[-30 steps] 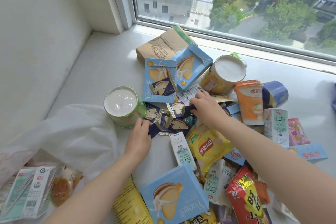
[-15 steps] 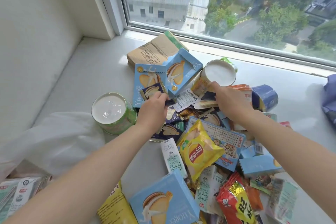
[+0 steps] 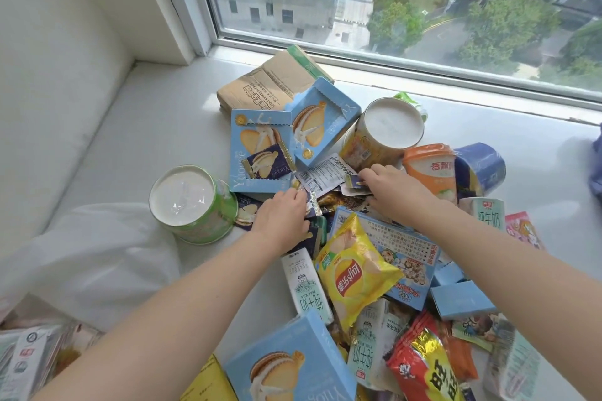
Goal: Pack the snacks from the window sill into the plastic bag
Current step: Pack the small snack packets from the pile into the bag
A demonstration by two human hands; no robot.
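A heap of snacks covers the window sill [image 3: 156, 127]. My left hand [image 3: 281, 215] lies curled over several small dark-blue biscuit packets [image 3: 314, 205] in the middle of the heap and grips some of them. My right hand [image 3: 391, 189] pinches a small packet [image 3: 353, 181] beside a white printed sachet [image 3: 324, 174]. The white plastic bag [image 3: 88, 264] lies at the lower left, with a few packs [image 3: 29, 358] showing inside it.
Two opened light-blue biscuit boxes [image 3: 257, 153] and a brown paper bag [image 3: 273, 81] lie behind my hands. A green tub [image 3: 192, 205] stands left, a yellow tub [image 3: 381, 137] and an orange cup [image 3: 430, 172] right. Chips [image 3: 355, 273], milk cartons and more boxes crowd the front.
My left hand has dropped from the opened blue box to the dark-blue packets. My right hand has slid left to the white sachet. The view has come closer.
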